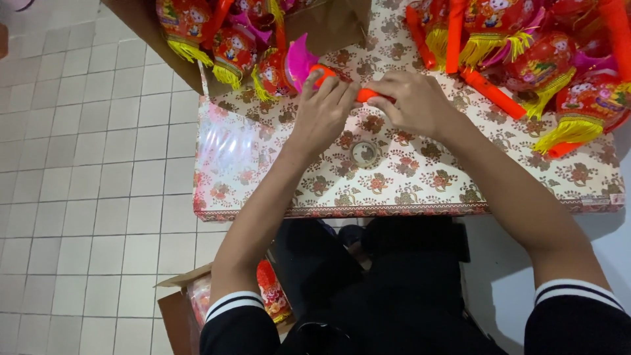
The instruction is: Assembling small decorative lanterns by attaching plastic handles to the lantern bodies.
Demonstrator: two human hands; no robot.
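While we sit at a floral-clothed table [407, 177] over white floor tiles [85, 164], two hands work.
Our left hand [323, 108] and right hand [411, 100] both close on one orange stick [365, 94] at the table's far middle; one tape roll [364, 153] lies nearer.

Two brown cardboard boxes — one open at the far left [141, 26], another near, lower left [176, 309] — holding red goods.

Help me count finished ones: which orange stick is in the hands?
The orange stick with the pink tip, gripped by left hand and right hand; the others lie untouched in piles.
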